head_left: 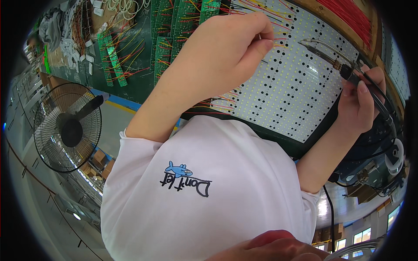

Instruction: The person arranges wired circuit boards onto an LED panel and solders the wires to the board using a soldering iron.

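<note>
Tool: I see a black-handled, pen-shaped tool (346,69) with a slim metal tip and a thin curved metal tube, raised over the right side of a flat white panel with rows of pale and black dots (278,89); its slant probably aims the tip inward.
Right hand: my right hand (361,98) has its grip clamped on the handle, behind the bare metal, perhaps to avoid heat.
Left hand: my left hand (239,50) is over the panel's left side, thumb and forefinger together; I cannot tell whether anything is pinched there.
Wires: thin red, yellow and black wires (261,9) spread over the panel's far end, near the left fingers.
Desk: the dark green desk (139,85) carries the panel close to the body, seemingly so both hands reach it.
Boards: green wired circuit boards (163,48) lie leftward, likely grouped to spare working room.
</note>
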Motion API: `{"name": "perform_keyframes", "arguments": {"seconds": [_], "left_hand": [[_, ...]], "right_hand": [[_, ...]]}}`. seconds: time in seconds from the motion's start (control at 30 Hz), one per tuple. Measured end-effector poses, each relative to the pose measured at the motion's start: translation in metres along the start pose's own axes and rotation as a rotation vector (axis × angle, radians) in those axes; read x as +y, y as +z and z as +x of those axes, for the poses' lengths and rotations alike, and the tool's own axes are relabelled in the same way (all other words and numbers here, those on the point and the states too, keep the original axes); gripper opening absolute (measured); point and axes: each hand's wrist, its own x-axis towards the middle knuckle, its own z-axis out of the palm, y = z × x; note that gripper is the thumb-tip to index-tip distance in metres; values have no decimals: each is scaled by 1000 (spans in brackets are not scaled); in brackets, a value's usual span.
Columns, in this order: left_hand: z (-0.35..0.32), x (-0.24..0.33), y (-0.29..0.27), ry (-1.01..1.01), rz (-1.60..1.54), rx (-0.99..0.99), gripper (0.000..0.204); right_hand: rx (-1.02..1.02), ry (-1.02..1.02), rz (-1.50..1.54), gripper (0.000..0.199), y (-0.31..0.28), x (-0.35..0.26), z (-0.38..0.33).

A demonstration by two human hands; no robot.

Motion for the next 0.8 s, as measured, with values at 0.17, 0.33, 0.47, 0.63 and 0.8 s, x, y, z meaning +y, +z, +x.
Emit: {"name": "perform_keyframes", "arguments": {"seconds": [0.17, 0.33, 0.47, 0.63, 0.8], "left_hand": [[7, -4, 7, -12, 109, 40, 11], [10, -9, 11, 28, 186, 35, 12], [10, -9, 11, 3, 140, 43, 12], [12, -7, 13, 4, 229, 37, 12], [11, 0, 8, -17, 235, 65, 15]], "right_hand": [[-96, -40, 42, 15, -7, 2, 2], [-75, -36, -3, 15, -3, 3, 1], [-106, -28, 31, 18, -2, 3, 1], [-113, -36, -42, 21, 0, 4, 2], [-128, -63, -148, 22, 4, 4, 1]]}}
